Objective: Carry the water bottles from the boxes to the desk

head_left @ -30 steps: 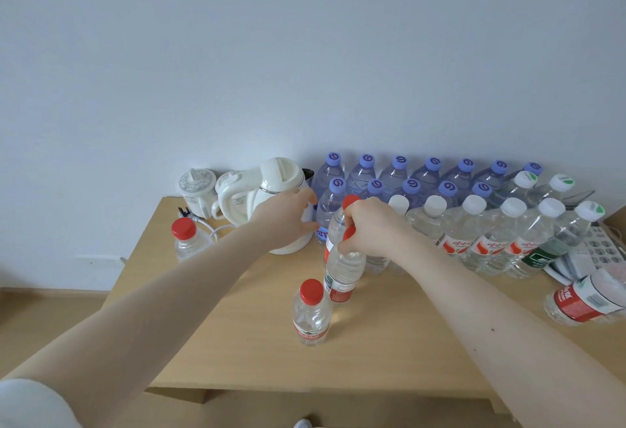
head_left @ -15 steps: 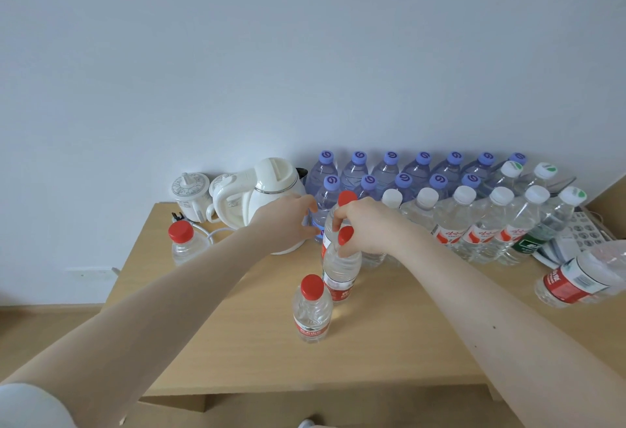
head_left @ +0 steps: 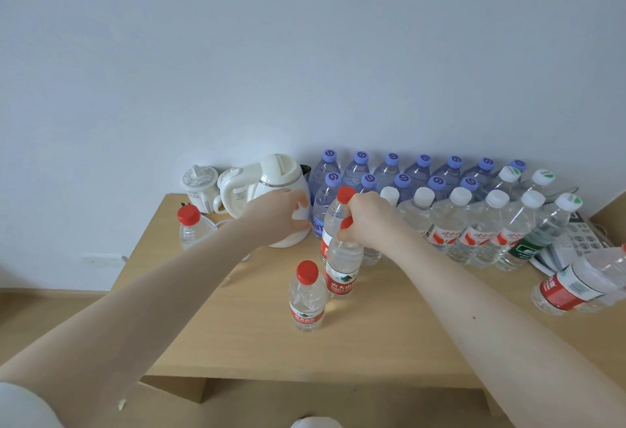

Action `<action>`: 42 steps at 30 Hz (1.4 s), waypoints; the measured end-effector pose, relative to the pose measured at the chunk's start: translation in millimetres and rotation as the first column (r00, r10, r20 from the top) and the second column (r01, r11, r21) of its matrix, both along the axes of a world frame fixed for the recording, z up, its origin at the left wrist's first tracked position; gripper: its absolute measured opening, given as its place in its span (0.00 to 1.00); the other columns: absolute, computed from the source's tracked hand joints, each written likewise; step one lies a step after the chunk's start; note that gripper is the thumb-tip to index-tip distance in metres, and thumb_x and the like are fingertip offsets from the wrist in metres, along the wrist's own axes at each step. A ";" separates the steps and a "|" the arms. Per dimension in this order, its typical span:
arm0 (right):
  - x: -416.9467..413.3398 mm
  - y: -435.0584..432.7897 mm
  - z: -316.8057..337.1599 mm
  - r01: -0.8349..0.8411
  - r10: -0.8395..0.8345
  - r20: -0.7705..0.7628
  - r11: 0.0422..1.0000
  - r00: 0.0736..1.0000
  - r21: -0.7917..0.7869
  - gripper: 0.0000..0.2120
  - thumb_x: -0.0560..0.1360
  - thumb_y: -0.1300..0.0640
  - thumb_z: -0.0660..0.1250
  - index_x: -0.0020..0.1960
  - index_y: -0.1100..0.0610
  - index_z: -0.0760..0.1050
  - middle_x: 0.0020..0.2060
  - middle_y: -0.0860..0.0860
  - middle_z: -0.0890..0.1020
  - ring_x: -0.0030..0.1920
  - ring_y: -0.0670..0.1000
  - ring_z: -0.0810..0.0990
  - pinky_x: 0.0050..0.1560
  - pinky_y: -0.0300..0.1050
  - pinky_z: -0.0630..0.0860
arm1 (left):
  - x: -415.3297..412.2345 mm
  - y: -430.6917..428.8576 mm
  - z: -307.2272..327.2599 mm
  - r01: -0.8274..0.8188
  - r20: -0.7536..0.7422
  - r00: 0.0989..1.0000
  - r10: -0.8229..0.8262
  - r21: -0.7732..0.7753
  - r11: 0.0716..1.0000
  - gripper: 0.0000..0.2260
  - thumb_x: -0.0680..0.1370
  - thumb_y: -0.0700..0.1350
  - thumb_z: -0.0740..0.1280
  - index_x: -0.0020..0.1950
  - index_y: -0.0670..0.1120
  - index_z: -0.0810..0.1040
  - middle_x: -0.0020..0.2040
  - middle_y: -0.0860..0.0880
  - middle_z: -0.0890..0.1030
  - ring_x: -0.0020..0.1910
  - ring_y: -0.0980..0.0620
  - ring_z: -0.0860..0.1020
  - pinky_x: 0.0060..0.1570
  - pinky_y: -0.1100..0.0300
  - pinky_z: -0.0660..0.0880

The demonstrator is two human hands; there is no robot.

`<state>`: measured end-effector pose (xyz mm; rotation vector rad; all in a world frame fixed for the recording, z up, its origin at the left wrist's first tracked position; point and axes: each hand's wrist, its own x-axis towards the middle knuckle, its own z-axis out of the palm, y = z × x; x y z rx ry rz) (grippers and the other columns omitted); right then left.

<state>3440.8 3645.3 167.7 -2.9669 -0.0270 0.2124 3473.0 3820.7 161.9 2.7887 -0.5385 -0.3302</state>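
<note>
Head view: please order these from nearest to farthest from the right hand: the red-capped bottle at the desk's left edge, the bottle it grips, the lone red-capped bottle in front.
1. gripped bottle: in the middle, its neck held in the fingers of the right hand.
2. lone red-capped bottle: just in front, toward the person.
3. left-edge bottle: far left, beyond the white kettle.

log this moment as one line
left hand: rests on white plastic kettle | right hand: grips neck of clear red-capped plastic bottle | bottle: upright over light wooden desk
</note>
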 end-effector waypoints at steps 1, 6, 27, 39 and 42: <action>-0.5 -1.2 -0.6 0.003 -0.003 -0.002 1.000 1.000 -0.002 0.22 0.71 0.53 0.71 0.33 0.55 0.57 0.31 0.50 0.66 0.30 0.49 0.68 0.28 0.42 0.61 | -3.2 0.8 1.4 -0.017 0.006 1.000 0.017 -0.008 1.000 0.19 0.78 0.53 0.67 0.66 0.48 0.71 0.63 0.49 0.75 0.58 0.48 0.75 0.57 0.52 0.73; -5.3 -7.4 0.7 -0.025 0.024 -0.011 0.998 1.000 -0.051 0.18 0.72 0.45 0.69 0.38 0.56 0.66 0.40 0.53 0.74 0.43 0.56 0.76 0.40 0.46 0.73 | -26.0 6.2 9.4 -0.082 0.005 0.997 0.082 -0.015 0.997 0.19 0.78 0.53 0.67 0.67 0.49 0.70 0.63 0.50 0.74 0.58 0.50 0.75 0.56 0.56 0.72; -62.7 55.4 -4.9 -0.357 0.355 -0.076 0.934 0.932 -0.005 0.14 0.76 0.54 0.67 0.61 0.52 0.74 0.57 0.52 0.71 0.54 0.55 0.77 0.44 0.42 0.66 | -84.0 71.3 8.3 -0.257 0.114 0.958 0.262 -0.062 0.964 0.14 0.79 0.48 0.65 0.64 0.49 0.73 0.62 0.52 0.75 0.58 0.49 0.73 0.53 0.52 0.74; -36.0 126.9 -6.2 -0.235 0.242 -0.079 0.968 0.967 0.086 0.10 0.71 0.61 0.68 0.52 0.57 0.80 0.40 0.45 0.73 0.51 0.50 0.76 0.45 0.40 0.71 | -40.0 158.7 1.1 -0.225 0.203 0.953 0.226 -0.026 0.974 0.16 0.78 0.46 0.66 0.65 0.50 0.73 0.68 0.50 0.69 0.67 0.46 0.65 0.60 0.55 0.66; -30.8 143.9 -8.8 -0.202 0.210 -0.069 0.974 0.975 0.106 0.10 0.71 0.61 0.67 0.51 0.57 0.80 0.40 0.46 0.73 0.48 0.50 0.75 0.42 0.40 0.69 | -26.1 168.1 -2.4 -0.199 0.122 0.973 0.198 -0.006 0.980 0.20 0.77 0.45 0.67 0.69 0.53 0.70 0.74 0.51 0.63 0.69 0.44 0.64 0.59 0.52 0.69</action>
